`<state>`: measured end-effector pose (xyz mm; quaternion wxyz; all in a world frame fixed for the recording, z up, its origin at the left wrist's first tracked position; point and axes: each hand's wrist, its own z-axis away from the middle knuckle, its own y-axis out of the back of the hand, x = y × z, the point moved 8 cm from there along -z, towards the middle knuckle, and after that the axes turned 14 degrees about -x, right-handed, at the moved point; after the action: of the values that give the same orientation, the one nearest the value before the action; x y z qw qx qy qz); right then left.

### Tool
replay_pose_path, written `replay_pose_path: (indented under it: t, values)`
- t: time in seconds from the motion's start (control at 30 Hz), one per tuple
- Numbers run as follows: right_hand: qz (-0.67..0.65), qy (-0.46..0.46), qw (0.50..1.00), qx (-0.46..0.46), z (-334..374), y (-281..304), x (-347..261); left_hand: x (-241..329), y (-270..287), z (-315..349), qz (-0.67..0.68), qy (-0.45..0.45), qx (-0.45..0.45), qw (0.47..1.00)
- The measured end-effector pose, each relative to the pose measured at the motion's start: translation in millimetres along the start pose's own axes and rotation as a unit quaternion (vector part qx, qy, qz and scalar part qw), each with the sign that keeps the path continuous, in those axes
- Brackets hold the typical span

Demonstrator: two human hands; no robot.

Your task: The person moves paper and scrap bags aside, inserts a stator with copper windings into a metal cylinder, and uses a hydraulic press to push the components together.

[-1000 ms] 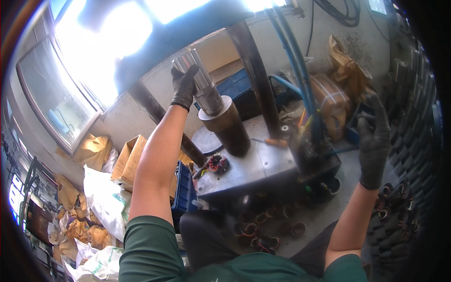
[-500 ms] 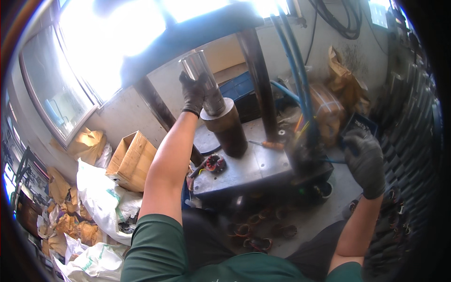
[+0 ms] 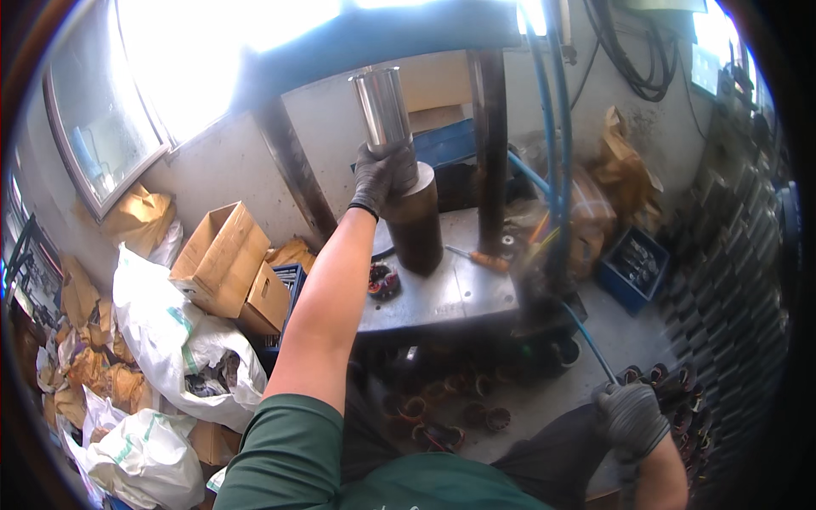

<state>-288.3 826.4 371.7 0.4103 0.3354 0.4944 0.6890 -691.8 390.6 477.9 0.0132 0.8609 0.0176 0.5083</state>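
My left hand (image 3: 381, 172), in a dark glove, is raised and wrapped around the base of a shiny steel cylinder (image 3: 382, 109) where it meets a brown cylindrical part (image 3: 416, 223) standing on the grey press table (image 3: 450, 297). My right hand (image 3: 631, 418), also gloved, is low at the right with fingers curled, beside round wound parts (image 3: 659, 374) on the floor; I cannot see anything held in it. A small red-and-black wound part (image 3: 383, 280) lies on the table near the brown cylinder.
Dark press columns (image 3: 490, 161) and blue hoses (image 3: 552, 127) rise behind the table. Cardboard boxes (image 3: 221, 259) and white sacks (image 3: 166, 340) crowd the left. A blue crate (image 3: 633, 268) sits at right. Several round wound parts (image 3: 442, 416) lie under the table.
My right hand dropped from raised at the right to low near the floor parts. My left hand stayed gripping the steel cylinder while the view shifted.
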Motion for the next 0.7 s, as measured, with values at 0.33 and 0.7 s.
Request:
replay_pose_path:
  t: [0.33, 0.7]
  values:
    - [-0.093, -0.067, 0.98, 0.163, 11.0, 0.8, -9.8, 4.5, 7.8, 1.6, -0.043, -0.035, 0.028, 0.998]
    - [-0.138, -0.078, 0.968, 0.197, 14.2, 2.3, -6.3, 4.7, 8.2, 3.8, -0.053, 0.012, 0.022, 0.998]
